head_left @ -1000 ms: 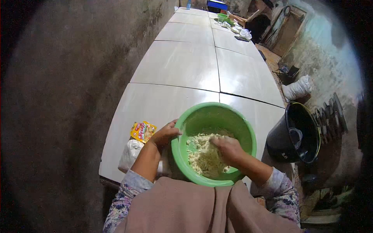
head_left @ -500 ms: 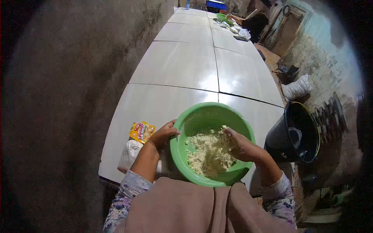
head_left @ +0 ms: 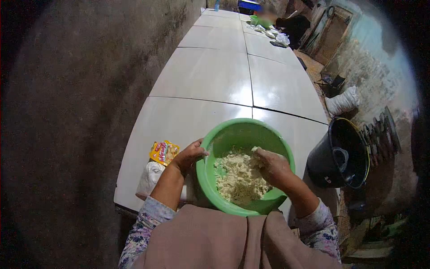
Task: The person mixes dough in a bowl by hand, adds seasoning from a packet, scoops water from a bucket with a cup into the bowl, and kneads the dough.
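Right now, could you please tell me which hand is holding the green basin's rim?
The left hand grips the green basin's rim; the right hand is inside it, at the crumbly mixture.

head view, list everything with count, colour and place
Long panelled table: 1, white, centre
Large round plastic bowl: 1, green, table's near end
Crumbly floury mixture: 1 mass, cream, inside bowl
Flat printed packet: 1, yellow, left of bowl
Plastic bag: 1, white, beside packet
Round bucket: 1, black, right of bowl
Bulging sack: 1, white, right of table
Slim bottle: 1, blue, table's far end
Tabletop clutter: several, white, green, blue, far end
Stacked objects: several, dark, right, unclear
Other person: 1, dark clothing, far right
Wall: 1, grey, left
Draped cloth: 1, brown, bottom
Floral sleeves: 2, pale, bottom
Left hand: 1, floury, on bowl's rim
Right hand: 1, floury, inside bowl
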`<move>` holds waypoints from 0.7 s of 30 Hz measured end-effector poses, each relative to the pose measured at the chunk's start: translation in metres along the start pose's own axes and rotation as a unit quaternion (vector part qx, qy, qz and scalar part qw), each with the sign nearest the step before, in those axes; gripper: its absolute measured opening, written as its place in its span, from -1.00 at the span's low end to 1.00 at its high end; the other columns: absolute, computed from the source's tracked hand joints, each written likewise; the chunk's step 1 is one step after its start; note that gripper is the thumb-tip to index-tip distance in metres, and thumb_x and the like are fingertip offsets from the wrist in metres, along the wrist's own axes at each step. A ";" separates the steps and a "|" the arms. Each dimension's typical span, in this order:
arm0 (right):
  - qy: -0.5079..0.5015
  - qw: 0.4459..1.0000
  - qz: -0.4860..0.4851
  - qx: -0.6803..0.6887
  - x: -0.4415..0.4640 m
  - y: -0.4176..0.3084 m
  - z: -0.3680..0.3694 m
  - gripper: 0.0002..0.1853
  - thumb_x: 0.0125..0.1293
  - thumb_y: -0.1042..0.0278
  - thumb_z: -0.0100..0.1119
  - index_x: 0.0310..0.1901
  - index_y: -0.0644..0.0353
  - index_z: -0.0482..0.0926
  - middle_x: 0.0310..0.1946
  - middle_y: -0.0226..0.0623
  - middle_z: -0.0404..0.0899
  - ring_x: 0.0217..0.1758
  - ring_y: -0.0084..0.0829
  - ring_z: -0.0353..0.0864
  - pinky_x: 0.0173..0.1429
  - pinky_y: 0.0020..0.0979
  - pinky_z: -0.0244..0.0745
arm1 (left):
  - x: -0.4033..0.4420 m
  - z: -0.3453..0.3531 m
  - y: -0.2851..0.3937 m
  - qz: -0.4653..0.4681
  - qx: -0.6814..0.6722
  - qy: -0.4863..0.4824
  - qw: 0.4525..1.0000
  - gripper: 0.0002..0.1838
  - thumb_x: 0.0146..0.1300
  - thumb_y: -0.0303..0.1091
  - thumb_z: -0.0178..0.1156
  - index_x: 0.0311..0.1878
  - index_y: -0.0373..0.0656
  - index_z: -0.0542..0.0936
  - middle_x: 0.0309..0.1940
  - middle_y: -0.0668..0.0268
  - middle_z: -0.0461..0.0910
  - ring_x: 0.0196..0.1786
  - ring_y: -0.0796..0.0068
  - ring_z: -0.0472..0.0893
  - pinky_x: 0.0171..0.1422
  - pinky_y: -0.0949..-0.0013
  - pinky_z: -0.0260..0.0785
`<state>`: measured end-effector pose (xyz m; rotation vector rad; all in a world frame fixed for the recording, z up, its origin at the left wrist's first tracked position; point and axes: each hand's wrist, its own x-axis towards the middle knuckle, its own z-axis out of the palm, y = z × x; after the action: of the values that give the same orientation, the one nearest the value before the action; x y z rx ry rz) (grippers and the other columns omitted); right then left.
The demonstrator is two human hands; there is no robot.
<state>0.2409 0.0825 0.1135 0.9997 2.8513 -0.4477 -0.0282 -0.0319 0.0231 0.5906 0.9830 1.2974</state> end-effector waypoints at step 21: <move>-0.074 0.974 0.006 0.214 0.003 0.029 0.016 -0.52 0.37 0.14 0.06 0.28 0.06 0.35 0.06 -0.02 0.54 0.10 -0.06 0.56 0.16 -0.14 0.43 | 0.028 -0.032 -0.032 0.035 -0.047 -0.062 0.996 -0.25 -0.02 -0.38 0.20 0.33 -0.24 0.28 0.06 0.16 0.52 0.04 0.30 0.57 0.02 0.28 0.56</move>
<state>0.2569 0.1013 0.0908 0.9879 2.6681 -1.1191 -0.0400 -0.0165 -0.0268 0.6300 0.8019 1.3446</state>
